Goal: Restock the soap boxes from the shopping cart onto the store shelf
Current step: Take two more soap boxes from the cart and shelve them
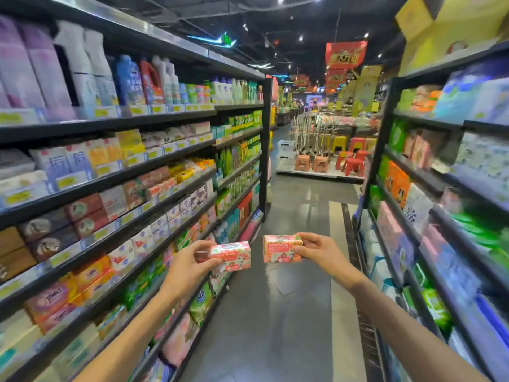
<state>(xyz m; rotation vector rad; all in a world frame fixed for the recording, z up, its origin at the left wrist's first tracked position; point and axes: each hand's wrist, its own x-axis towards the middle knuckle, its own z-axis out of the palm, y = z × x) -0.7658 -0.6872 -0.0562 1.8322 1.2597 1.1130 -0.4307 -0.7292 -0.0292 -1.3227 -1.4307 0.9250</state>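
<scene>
Left soap box [231, 256]: pink-and-red carton, lower centre of frame, held in mid-air over the aisle floor; long axis roughly left-right across the frame, printed front face toward the camera, right end free.
Right soap box [281, 248]: same print, just right of the first and slightly higher; a clear gap between the two, not touching; long axis also left-right, slightly tilted, front face toward the camera, left end free.
Left hand [190, 264]: grips the left end of the left soap box, thumb on the front face, fingers curled behind; forearm enters from lower left.
Right hand [321, 250]: grips the right end of the right soap box, fingers wrapped over its top edge; forearm enters from lower right.
Floor [289, 312]: grey, glossy, reflecting the ceiling lights; a paler strip runs along the right side of the aisle.
Left shelf [110, 177]: black tiered unit filling the left half of frame; boxed soaps on middle and lower tiers, bottles on the upper tier, yellow price tags along the edges.
Right shelf [429, 216]: black unit at right edge, soft packs in green, blue and orange; heavily blurred.
Aisle end: red and yellow plastic stools [352, 158] centre right; red hanging banner [345, 55] above them, under a dark ceiling with spot lights.
</scene>
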